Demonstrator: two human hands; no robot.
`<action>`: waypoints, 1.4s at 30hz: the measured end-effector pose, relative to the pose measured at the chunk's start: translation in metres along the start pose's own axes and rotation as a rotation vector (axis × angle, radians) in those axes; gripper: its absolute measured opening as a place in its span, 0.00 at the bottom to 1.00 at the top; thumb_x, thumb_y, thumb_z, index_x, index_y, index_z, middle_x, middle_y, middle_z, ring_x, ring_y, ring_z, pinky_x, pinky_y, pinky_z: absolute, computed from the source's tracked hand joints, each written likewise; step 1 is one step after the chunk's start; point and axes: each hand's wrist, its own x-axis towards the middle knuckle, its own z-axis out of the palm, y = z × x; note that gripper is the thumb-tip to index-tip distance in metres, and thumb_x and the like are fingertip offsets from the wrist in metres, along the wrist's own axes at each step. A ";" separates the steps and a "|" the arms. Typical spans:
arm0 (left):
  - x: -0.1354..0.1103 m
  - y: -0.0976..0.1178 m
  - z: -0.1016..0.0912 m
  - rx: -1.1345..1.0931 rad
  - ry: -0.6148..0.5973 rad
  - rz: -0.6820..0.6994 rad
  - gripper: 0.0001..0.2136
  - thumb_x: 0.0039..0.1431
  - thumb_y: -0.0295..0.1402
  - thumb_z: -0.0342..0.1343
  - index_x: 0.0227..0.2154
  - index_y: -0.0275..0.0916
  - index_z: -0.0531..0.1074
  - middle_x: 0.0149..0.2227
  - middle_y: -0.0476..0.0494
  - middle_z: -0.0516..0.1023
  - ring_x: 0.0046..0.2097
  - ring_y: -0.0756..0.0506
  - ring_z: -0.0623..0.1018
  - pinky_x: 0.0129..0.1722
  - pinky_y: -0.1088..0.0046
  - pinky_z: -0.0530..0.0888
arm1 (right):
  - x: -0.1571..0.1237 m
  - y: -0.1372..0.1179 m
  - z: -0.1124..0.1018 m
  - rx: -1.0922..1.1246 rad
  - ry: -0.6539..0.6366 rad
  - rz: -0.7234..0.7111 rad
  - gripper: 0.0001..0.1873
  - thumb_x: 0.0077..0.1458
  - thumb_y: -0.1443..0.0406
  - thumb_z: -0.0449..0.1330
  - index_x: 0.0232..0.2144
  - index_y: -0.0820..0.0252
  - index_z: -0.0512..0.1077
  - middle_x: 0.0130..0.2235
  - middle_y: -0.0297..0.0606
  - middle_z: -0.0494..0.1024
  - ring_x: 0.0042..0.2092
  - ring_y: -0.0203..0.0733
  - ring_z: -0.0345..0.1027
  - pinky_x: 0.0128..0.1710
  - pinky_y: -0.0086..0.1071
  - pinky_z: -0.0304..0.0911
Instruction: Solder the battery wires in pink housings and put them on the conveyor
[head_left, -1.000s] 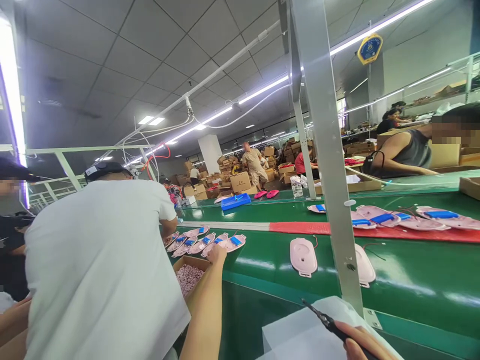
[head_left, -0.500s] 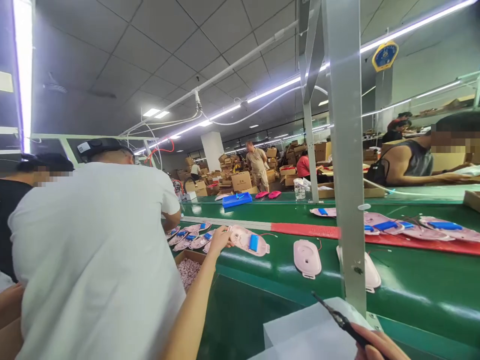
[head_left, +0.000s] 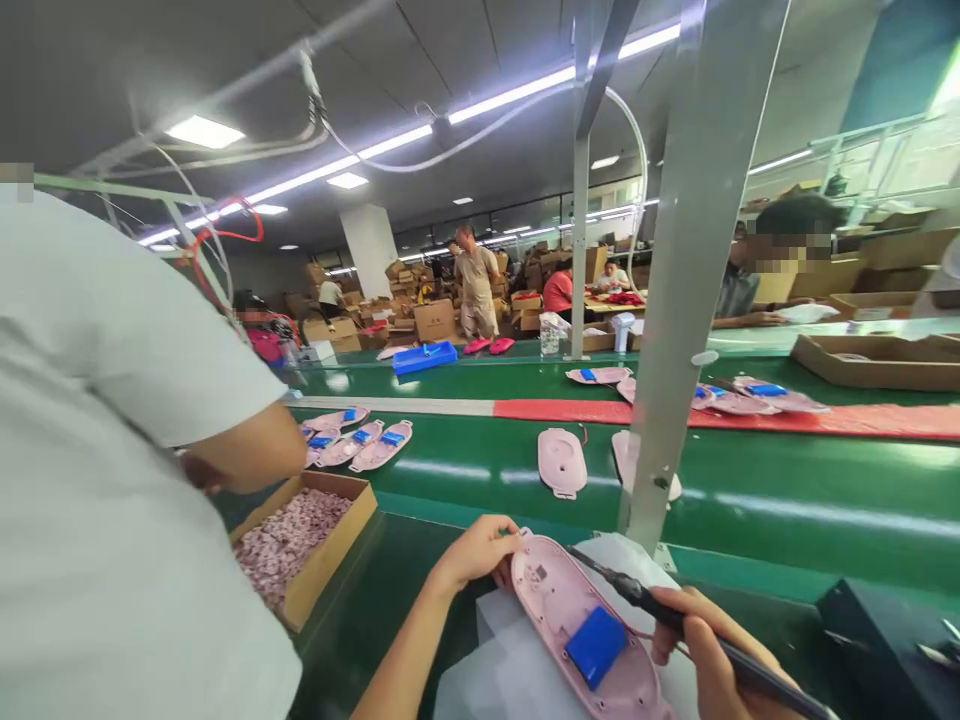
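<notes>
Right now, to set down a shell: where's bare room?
Bare green belt lies between the row of pink shells and the lone pink shell. Crowded: the near edge, around the left hand, the right hand, its soldering iron and the battery-fitted shell.

A pink plastic shell [head_left: 551, 600] lay tilted with its hollow inside facing up and a blue rectangular battery [head_left: 596, 648] seated in its lower half. The left hand [head_left: 476, 555] gripped the shell's upper end, while the right hand [head_left: 705, 650] held a slim black soldering iron [head_left: 637, 597], its tip just beside the shell's rim.
</notes>
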 end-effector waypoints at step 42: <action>0.001 -0.016 0.003 0.198 0.082 0.305 0.17 0.67 0.43 0.53 0.24 0.40 0.66 0.18 0.53 0.70 0.20 0.50 0.72 0.23 0.75 0.58 | -0.005 0.013 0.013 -0.143 -0.242 0.113 0.14 0.67 0.55 0.64 0.34 0.56 0.85 0.19 0.31 0.75 0.18 0.36 0.68 0.17 0.28 0.60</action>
